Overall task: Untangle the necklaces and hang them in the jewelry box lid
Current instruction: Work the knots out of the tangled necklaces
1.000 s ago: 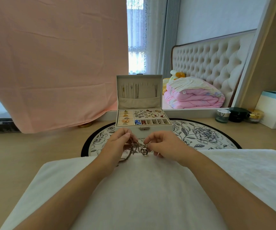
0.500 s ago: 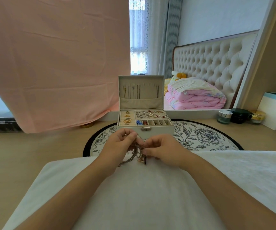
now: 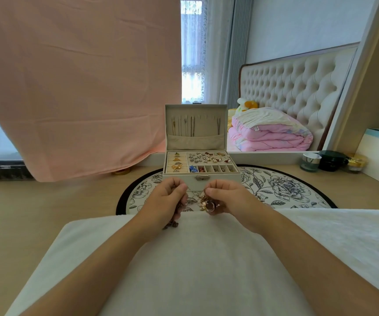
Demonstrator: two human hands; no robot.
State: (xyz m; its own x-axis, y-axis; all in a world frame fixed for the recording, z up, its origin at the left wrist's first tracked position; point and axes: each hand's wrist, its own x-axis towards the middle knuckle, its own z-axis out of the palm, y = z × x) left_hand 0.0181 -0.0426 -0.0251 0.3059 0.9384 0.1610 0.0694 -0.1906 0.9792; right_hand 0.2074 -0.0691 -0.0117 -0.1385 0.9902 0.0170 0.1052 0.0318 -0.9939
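Necklaces (image 3: 203, 201): a tangled clump of fine gold- and rose-toned chain with several small pendants bunched together, one of them a ring-shaped piece on the right side of the knot. The clump was held in the air between the two hands, just above the far edge of the white towel (image 3: 206, 258) and directly in front of the jewelry box (image 3: 226, 179). A darker, coarser length of chain (image 3: 171, 224) hung down below the left hand, its end lying on the towel.

Left hand (image 3: 167, 200): fingers curled, thumb against forefinger, pinching chain at the left of the tangle. Right hand (image 3: 228, 199): fingers curled, thumb and forefinger pinching the top of the clump, the pendants hanging beneath the fingertips. A thin strand ran between the two pinches; individual links too small to resolve.

The box stood on a round floral mat (image 3: 275, 188) with its lid (image 3: 206, 127) upright. Inside the lid, several thin chains (image 3: 192, 126) hung straight down in a row, most at the left and one at the far right, their lower ends tucked into a fabric pocket (image 3: 195, 142). The tray below held gold rings (image 3: 176, 164) in rolls at the left and mixed small pieces (image 3: 206, 157) at the right.

Jars (image 3: 311, 161) stood on the desk to the right.
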